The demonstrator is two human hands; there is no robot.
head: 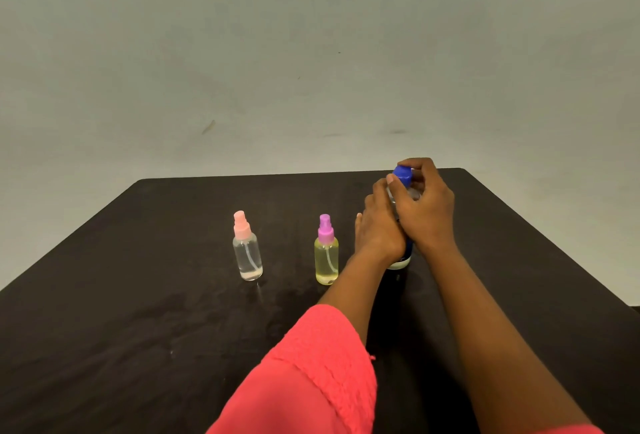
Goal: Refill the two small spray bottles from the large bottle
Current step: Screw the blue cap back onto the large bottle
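On the dark table [138, 295] we see, furthest left, a small spray bottle with a pink top [247, 253], upright and holding clear liquid. Near its right stands a second spray bottle with a purple top [326, 257], filled with yellowish liquid. Just beside that, our left hand [379, 225], in a coral sleeve [311, 374], wraps around the body of the large bottle [401, 260], which stands upright on the table. Our right hand [427, 211] reaches over it, fingers curled around its blue cap [403, 174].
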